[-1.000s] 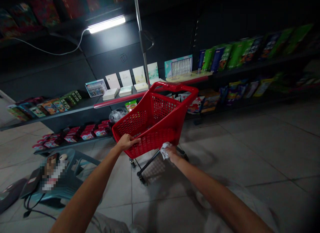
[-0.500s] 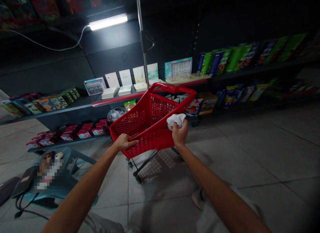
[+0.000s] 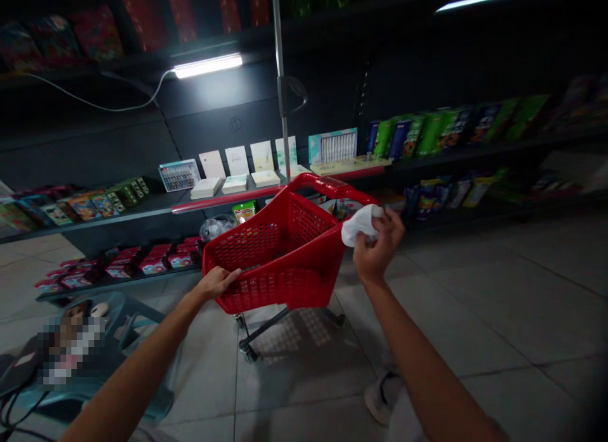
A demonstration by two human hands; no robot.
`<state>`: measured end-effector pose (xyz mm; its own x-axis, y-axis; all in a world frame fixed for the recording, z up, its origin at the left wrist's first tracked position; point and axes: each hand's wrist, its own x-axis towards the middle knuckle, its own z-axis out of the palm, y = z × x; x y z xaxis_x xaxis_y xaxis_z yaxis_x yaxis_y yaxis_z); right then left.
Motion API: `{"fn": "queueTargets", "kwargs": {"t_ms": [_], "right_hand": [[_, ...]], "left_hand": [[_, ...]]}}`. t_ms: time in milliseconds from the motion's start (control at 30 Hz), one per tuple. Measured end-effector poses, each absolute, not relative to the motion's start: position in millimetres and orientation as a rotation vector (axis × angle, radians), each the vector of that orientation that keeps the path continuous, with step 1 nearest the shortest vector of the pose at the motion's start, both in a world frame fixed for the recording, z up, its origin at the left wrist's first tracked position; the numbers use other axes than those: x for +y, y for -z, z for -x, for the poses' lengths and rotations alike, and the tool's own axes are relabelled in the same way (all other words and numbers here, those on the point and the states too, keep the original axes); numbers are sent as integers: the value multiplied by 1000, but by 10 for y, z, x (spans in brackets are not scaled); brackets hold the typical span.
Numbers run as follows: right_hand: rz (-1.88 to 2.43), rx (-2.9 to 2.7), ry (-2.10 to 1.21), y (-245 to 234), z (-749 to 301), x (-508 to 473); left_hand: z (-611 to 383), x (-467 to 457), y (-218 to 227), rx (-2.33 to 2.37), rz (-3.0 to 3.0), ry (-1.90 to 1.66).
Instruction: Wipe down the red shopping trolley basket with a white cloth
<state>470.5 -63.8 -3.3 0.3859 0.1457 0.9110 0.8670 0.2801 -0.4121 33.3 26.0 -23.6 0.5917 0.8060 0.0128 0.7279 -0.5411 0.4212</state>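
My left hand [image 3: 217,283] grips the near rim of a red plastic shopping basket trolley [image 3: 280,255], which stands on small wheels with a dark metal frame. My right hand [image 3: 377,246] is raised beside the trolley's right side, away from it. It holds a crumpled white cloth [image 3: 361,225] between the fingers. The trolley's mesh walls hide most of its inside, and I see nothing in the basket.
Dark store shelves [image 3: 99,217] with boxes, cards and green snack packets [image 3: 422,135] run behind the trolley. A teal plastic stool [image 3: 137,318] with blurred items stands at the lower left, with black cables by it. Tiled floor [image 3: 479,303] spreads to the right.
My right hand has lifted the white cloth off the trolley's rim and moved up and right. The trolley has shifted slightly left, and the view has turned.
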Motion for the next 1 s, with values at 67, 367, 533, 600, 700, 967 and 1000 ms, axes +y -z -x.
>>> {"fn": "queueTargets", "kwargs": {"t_ms": [67, 367, 533, 600, 700, 967, 1000], "right_hand": [[1208, -1165, 655, -30, -4746, -665], [1257, -1546, 599, -309, -4637, -744], [1238, -1496, 533, -510, -4623, -727], [1250, -1351, 562, -566, -4629, -736], [1260, -1125, 664, -626, -4615, -757], [1351, -1487, 531, -642, -4193, -668], [1393, -1597, 518, -641, -4129, -666]], "left_hand": [[-232, 328, 251, 1353, -2493, -194], [368, 496, 236, 1539, -2848, 74], [491, 467, 154, 1504, -2739, 79], [502, 423, 152, 1551, -2603, 55], [532, 357, 153, 1602, -2482, 15], [649, 331, 131, 1628, -2490, 47], [661, 335, 139, 1621, -2525, 68]]}}
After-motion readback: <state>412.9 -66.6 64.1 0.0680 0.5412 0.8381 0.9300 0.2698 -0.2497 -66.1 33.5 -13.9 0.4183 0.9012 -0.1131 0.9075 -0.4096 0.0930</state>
